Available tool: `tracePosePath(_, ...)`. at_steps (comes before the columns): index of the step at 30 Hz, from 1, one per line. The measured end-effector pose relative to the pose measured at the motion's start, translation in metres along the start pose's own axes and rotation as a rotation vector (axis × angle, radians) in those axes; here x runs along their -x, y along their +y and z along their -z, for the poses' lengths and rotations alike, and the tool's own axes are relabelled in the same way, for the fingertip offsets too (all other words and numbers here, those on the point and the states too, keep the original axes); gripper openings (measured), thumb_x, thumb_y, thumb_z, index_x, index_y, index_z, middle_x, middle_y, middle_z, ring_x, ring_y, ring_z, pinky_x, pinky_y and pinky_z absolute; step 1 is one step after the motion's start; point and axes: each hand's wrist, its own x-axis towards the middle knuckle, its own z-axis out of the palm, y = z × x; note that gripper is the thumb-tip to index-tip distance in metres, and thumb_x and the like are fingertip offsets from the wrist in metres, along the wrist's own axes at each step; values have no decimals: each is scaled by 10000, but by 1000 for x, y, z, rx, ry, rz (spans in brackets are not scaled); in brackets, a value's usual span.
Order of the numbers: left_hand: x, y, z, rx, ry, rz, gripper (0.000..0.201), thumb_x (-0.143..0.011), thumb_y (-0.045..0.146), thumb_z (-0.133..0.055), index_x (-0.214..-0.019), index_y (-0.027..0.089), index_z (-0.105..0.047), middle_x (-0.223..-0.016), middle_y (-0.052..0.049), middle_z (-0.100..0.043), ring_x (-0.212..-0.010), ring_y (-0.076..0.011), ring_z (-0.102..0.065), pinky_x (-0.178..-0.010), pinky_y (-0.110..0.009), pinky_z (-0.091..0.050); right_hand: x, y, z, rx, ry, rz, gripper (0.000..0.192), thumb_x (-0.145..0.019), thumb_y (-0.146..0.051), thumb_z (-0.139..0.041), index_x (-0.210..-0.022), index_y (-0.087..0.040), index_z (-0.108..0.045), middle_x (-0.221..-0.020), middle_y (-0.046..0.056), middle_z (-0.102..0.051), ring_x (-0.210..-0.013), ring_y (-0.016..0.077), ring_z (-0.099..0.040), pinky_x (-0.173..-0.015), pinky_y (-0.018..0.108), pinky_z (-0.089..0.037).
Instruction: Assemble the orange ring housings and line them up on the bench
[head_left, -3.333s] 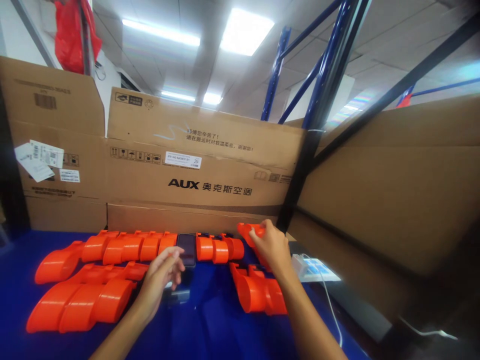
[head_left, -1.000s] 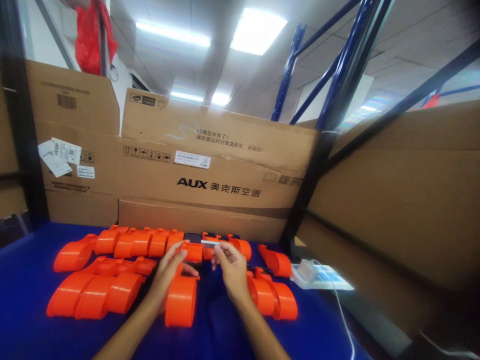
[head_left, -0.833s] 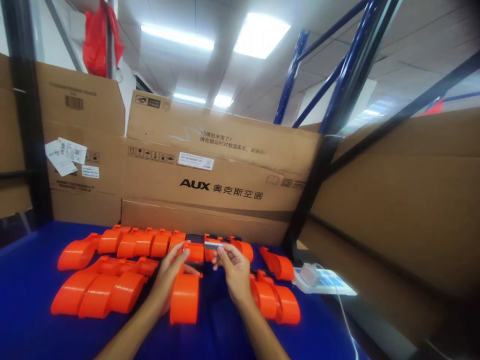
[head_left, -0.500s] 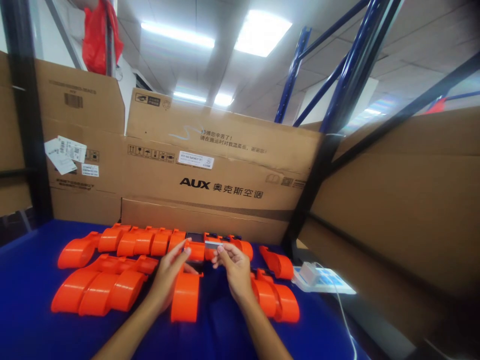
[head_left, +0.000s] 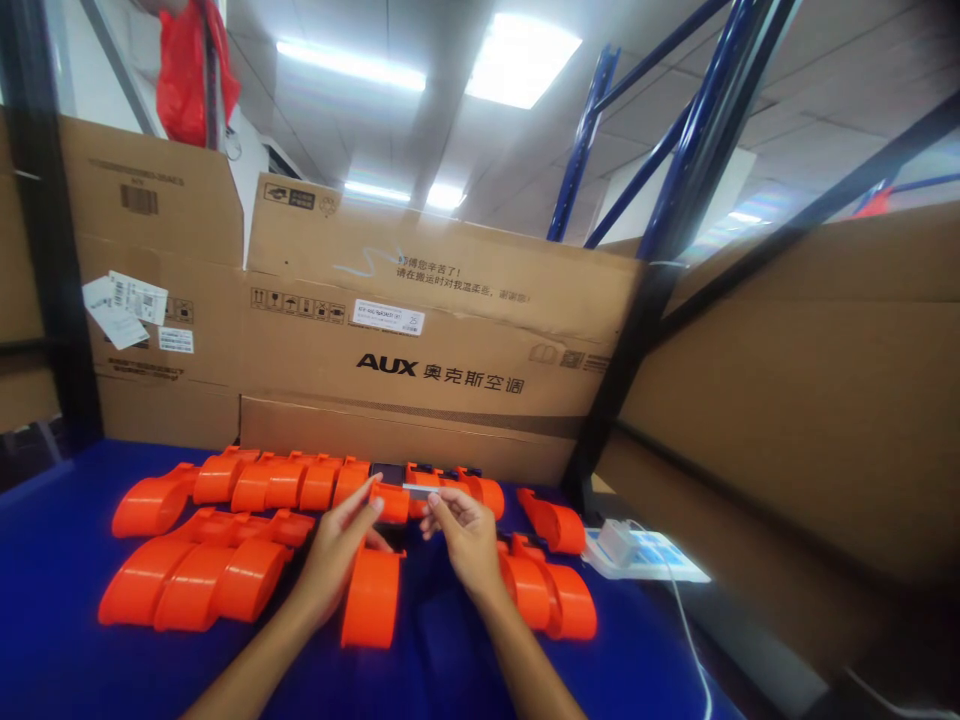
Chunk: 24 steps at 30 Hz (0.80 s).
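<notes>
My left hand (head_left: pixel 337 550) is closed on an orange plastic piece (head_left: pixel 391 502), held up between thumb and fingers. My right hand (head_left: pixel 469 535) pinches a thin, flat, silver-grey strip (head_left: pixel 418 489); its exact kind is too small to tell. The strip's left end reaches the right edge of the held orange piece; I cannot tell whether they touch. Just below my left hand, a wide curved orange plastic part (head_left: pixel 373 600) lies on the blue cloth (head_left: pixel 442 650). Fingers partly hide the held piece.
Several similar orange parts (head_left: pixel 187 585) lie in rows to the left, with more orange parts (head_left: pixel 559 598) at right. A dark flat object (head_left: pixel 388 478) sits behind my hands. A white power strip (head_left: pixel 645 560) with a cable is at right. Cardboard (head_left: pixel 315 340) walls the back.
The strip has tilted and looks narrower, its left end now nearer the orange piece. Both hands keep their grips and have barely moved. The whole view has shifted slightly.
</notes>
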Motion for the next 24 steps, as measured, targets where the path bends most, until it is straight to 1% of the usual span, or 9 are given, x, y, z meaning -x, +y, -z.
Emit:
tracePosePath(5,3,-2,-2,-27,-18,12,923,-775,606,-683,-1520,162,-368,-599,-26,-706,-547,-181,-629,-543,-236,-411,3,5,-2,225,58,67,308,-842,-448,-696,-940,-164,-763,-609,27,-700,-489,155,-617,-501,275,-537)
tracePosePath(9,1,-6,-3,-74,-22,-25,940,-780,602,-680,-1530,146,-341,-587,-12,-698,-606,-222,-671,-608,-283,-461,10,5,-4,432,29,106,363,-917,-450,-586,-1073,-177,-767,-684,45,-745,-574,216,-681,-543,318,-565)
tracePosePath(10,0,-7,-3,-93,-27,-38,926,-792,594,-671,-1532,150,-335,-590,-5,-695,-615,-223,-675,-630,-292,-471,12,4,-6,476,1,128,365,-935,-441,-557,-1104,-189,-760,-741,52,-765,-632,237,-708,-589,341,-584)
tracePosePath(12,-1,-10,-2,-137,-44,-65,895,-812,575,-658,-1534,161,-328,-603,12,-684,-622,-215,-677,-667,-309,-487,14,-2,-8,535,-77,189,351,-956,-408,-523,-1159,-222,-741,-933,68,-788,-845,279,-744,-763,398,-603)
tracePosePath(14,-1,-11,-2,-174,-52,-85,872,-821,563,-651,-1530,165,-336,-611,24,-672,-619,-209,-675,-680,-319,-498,15,-9,-8,562,-147,242,341,-964,-376,-510,-1198,-245,-720,-1107,75,-760,-1052,295,-706,-936,439,-554)
tracePosePath(16,1,-11,-1,-191,-48,-90,856,-826,559,-646,-1525,165,-349,-612,22,-672,-619,-209,-676,-668,-317,-499,15,-14,-8,572,-203,261,345,-968,-355,-502,-1229,-250,-701,-1187,81,-730,-1130,297,-671,-1002,462,-515)
tracePosePath(21,0,-2,4,-144,-22,-75,854,-801,545,-684,-1499,139,-407,-625,-12,-701,-600,-202,-672,-635,-289,-488,11,-15,-3,596,-254,308,365,-964,-275,-500,-1297,-277,-650,-1233,78,-705,-1216,293,-609,-1038,488,-477)
tracePosePath(23,-6,5,12,-54,29,-65,862,-780,543,-709,-1485,132,-433,-607,-18,-699,-577,-191,-661,-618,-276,-487,10,-12,0,669,-268,313,349,-958,-254,-509,-1269,-275,-665,-1201,80,-715,-1159,277,-634,-1007,460,-491)
tracePosePath(24,-10,8,16,12,79,-60,870,-760,548,-725,-1473,130,-452,-587,-14,-688,-549,-185,-650,-595,-272,-485,9,-9,1,724,-285,308,320,-953,-249,-519,-1223,-268,-690,-1161,82,-727,-1107,267,-651,-975,437,-502)
